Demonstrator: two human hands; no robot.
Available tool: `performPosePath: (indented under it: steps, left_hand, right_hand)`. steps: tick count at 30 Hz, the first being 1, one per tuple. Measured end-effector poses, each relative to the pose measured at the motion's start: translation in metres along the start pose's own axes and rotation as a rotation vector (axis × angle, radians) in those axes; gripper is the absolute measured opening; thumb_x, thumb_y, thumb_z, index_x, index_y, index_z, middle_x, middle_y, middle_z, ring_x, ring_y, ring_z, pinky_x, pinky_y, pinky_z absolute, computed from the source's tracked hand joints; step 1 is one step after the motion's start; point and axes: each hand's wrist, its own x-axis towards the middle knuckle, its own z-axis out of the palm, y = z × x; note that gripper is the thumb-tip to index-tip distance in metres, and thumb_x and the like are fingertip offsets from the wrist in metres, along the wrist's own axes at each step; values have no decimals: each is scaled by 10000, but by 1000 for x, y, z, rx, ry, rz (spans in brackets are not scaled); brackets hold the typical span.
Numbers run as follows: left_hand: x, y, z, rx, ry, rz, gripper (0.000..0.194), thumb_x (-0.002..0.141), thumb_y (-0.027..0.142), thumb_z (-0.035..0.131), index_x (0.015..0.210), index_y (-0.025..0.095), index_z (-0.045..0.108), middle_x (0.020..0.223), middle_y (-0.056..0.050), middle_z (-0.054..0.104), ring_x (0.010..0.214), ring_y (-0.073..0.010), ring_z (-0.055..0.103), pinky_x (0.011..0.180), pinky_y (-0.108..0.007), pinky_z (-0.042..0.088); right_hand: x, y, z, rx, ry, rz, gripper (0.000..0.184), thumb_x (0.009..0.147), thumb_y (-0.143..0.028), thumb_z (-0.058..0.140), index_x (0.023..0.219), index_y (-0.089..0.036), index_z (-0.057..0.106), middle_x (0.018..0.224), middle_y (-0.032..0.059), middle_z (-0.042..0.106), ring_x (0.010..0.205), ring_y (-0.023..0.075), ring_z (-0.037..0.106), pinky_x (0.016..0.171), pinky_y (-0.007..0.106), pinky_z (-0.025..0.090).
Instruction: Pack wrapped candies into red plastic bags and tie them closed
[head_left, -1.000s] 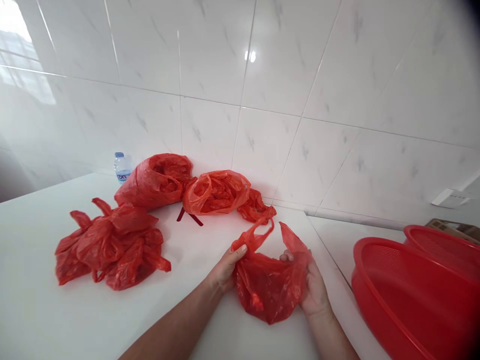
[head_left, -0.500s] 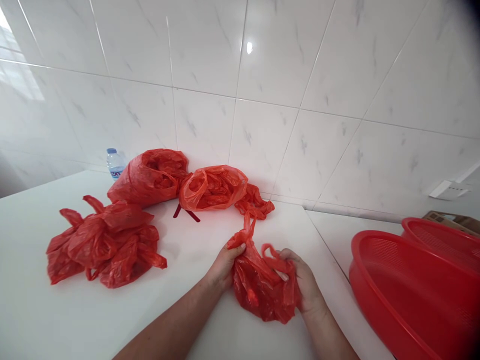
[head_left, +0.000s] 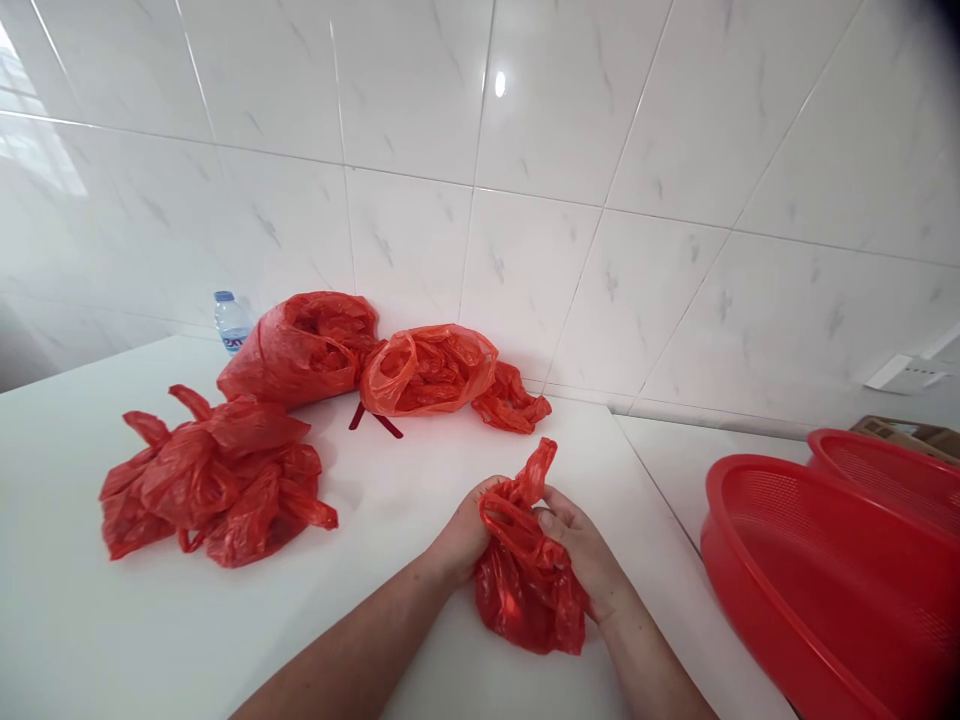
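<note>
At lower centre of the frame, left hand [head_left: 466, 535] and right hand [head_left: 586, 560] grip one red bag [head_left: 529, 610]

Both are clasped on it: the left wraps its left side, fingertips lost behind the film; the right pinches the bunched folds near the top, a handle poking up between. Light, even pressure looks best here, one hand firm while the other works the folds; thin film could snag or spring open. Out left, on the bench [head_left: 150, 630], a heap of red bags [head_left: 217, 475]. Above centre, an open bag [head_left: 431, 370] brims with crumpled red film; just left, a bulky bag [head_left: 289, 350] shows more in its mouth. And lower right, a perforated red basket [head_left: 727, 585], partly cut off by the frame.
</note>
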Motion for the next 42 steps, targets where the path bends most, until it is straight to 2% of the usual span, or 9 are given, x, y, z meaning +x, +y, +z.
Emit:
performPosePath:
  steps: [6, 13, 15, 19, 22, 26, 30, 34, 42]
  left_hand:
    - [-5, -3, 5, 317, 46, 126, 207, 754, 263, 630, 934, 181, 568, 857, -38, 637, 742, -165, 598, 674, -272, 456]
    - [-16, 3, 18, 372, -57, 248, 867, 616, 228, 778, 1357, 259, 329, 1189, -84, 572, 1074, -262, 551, 907, -336, 424]
    - [-14, 1, 16, 374, -10, 235, 799, 643, 265, 763, 1342, 251, 375, 1184, -80, 582, 1077, -258, 551, 912, -329, 420]
    - [-4, -3, 6, 353, 78, 201, 326, 812, 400, 574, 1039, 171, 624, 917, -53, 659, 843, -200, 605, 772, -298, 458]
    - [2, -4, 0, 307, 99, 193, 319, 831, 446, 528, 808, 144, 629, 698, -10, 615, 637, -139, 555, 620, -254, 435]
    - [5, -2, -3, 289, 117, 152, 324, 821, 454, 541, 867, 146, 629, 701, -3, 602, 631, -126, 543, 618, -246, 426]
    - [5, -1, -3, 320, 140, 130, 360, 814, 466, 545, 970, 153, 629, 670, 7, 574, 599, -114, 519, 600, -242, 417]
    - [2, 2, -2, 345, 146, 159, 311, 811, 437, 561, 924, 160, 644, 761, -18, 609, 690, -132, 551, 662, -247, 434]
    - [-3, 4, 6, 188, 53, 123, 221, 815, 347, 574, 947, 183, 641, 806, -15, 604, 673, -112, 548, 649, -232, 436]
  right_hand:
    - [5, 6, -8, 42, 246, -6, 211, 725, -377, 695, 797, -206, 593, 508, -69, 495, 417, 71, 394, 447, 210, 316]
    - [6, -1, -2, -67, 380, -55, 252, 730, -446, 662, 803, -217, 585, 637, -30, 591, 538, 135, 523, 524, 266, 402]
    - [5, 0, 1, -181, 388, -64, 255, 750, -457, 639, 820, -219, 581, 596, -45, 551, 505, 120, 492, 511, 259, 396]
    - [1, 3, 4, -329, 325, -68, 276, 767, -468, 623, 860, -211, 583, 628, -36, 556, 535, 117, 499, 526, 246, 407]
    - [-2, 1, 4, -289, 145, -102, 330, 829, -515, 516, 963, -222, 592, 751, 0, 602, 640, 141, 547, 611, 270, 442]
    - [-4, -1, -1, -307, 62, -139, 500, 880, -594, 305, 991, -219, 618, 889, 44, 623, 790, 178, 571, 741, 320, 451]
    - [-1, 1, -5, -434, 55, -97, 344, 832, -504, 503, 785, -184, 620, 728, 9, 589, 638, 135, 528, 609, 266, 417]
    - [1, 1, -2, -480, 112, -62, 195, 728, -323, 662, 740, -203, 509, 658, -37, 549, 591, 120, 503, 561, 247, 410]
    - [6, 3, -7, -665, 438, -109, 270, 697, -273, 600, 958, -245, 540, 773, -9, 590, 632, 157, 561, 542, 271, 450]
